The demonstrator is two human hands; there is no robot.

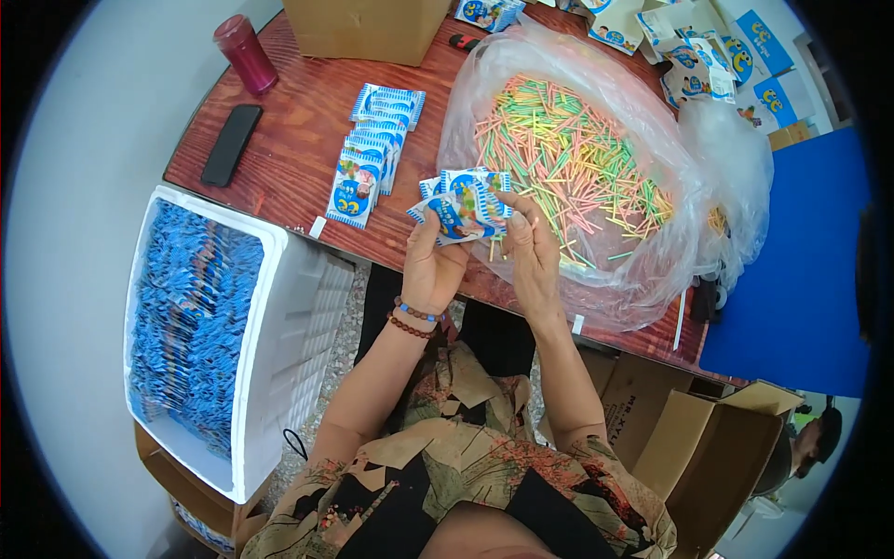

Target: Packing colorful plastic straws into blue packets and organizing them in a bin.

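Observation:
Several small blue-and-white packets (463, 210) are held in a loose bunch over the table's near edge. My left hand (435, 270) is closed on their lower left side, its thumb on the front packet. My right hand (534, 256) grips their right end between thumb and fingers; some fingertips are hidden behind. Left of the bunch, similar packets (357, 184) lie overlapped in two rows. Just beyond my right hand, a clear plastic bag (466, 98) lies spread open, full of thin pink, green and yellow sticks (577, 140).
A white crate (279, 256) packed with blue packets stands at the left. On the wooden table (307, 93) are a black phone (232, 144), a red tumbler (246, 54) and a cardboard box (365, 28). A blue panel (792, 261) and an open carton (712, 447) are at the right.

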